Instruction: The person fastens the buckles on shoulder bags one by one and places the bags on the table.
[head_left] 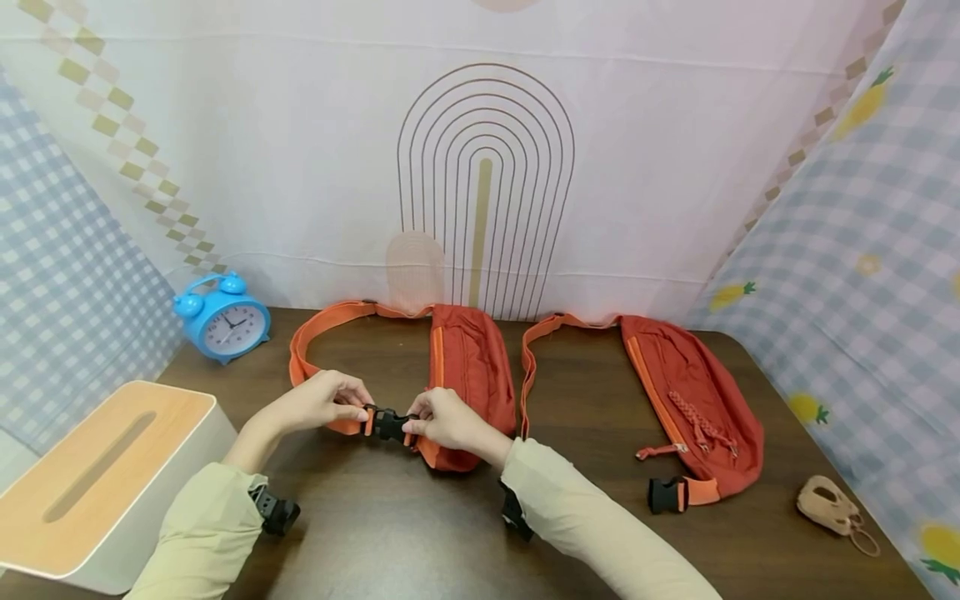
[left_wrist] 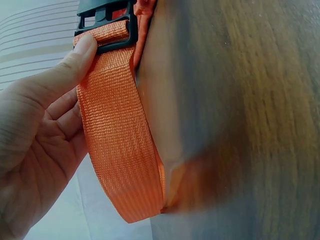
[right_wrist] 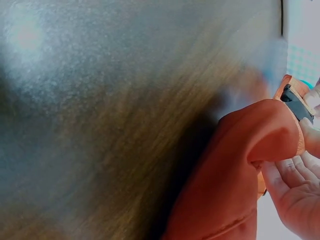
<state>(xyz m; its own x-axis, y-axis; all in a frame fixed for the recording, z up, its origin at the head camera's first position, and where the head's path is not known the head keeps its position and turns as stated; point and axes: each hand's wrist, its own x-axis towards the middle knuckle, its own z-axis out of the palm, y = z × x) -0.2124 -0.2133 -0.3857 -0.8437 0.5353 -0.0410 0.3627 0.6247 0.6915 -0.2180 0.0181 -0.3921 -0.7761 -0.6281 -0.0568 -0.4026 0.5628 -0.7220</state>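
Note:
A red waist bag [head_left: 483,375] lies on the table, its orange strap [head_left: 330,317] looping out to the left. Between my two hands is its black side-release buckle [head_left: 389,425], with the two halves meeting; whether they are fully locked cannot be told. My left hand [head_left: 322,402] pinches the strap end of the buckle, the thumb [left_wrist: 86,45] on the orange webbing. On the other side, my right hand [head_left: 453,422] pinches the bag end. In the right wrist view the bag [right_wrist: 225,170] partly covers the buckle [right_wrist: 297,104].
To the right lies a second red waist bag [head_left: 697,400], with a black buckle half [head_left: 666,495] on its short strap. A small beige keychain pouch [head_left: 827,505] is near the right edge. A blue alarm clock [head_left: 228,321] and a wood-topped tissue box [head_left: 176,483] stand at left.

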